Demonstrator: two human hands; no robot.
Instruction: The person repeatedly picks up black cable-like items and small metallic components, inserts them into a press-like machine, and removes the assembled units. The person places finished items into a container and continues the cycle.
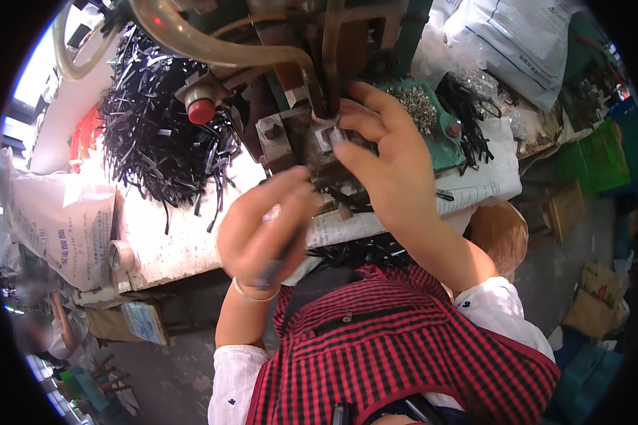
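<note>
My left hand [266,230] is curled at the front of a rusty metal press [298,120], its fingers closed round a thin dark strip that I can only partly see. My right hand [386,159] reaches up to the press's die block, fingertips pinching a small metal piece [331,134] at the tool. A big heap of black plastic strips [159,134] lies on the white-covered bench [163,234] just left of my left hand. More black strips [361,249] sit below my hands, at my apron's edge.
A red button [201,110] and a curved hose [213,46] stand above the left hand. A green tray with small metal parts [422,106] lies right of the press. White sacks [60,227] hang left and at top right. Green crates [602,156] stand far right. Another person sits at lower left.
</note>
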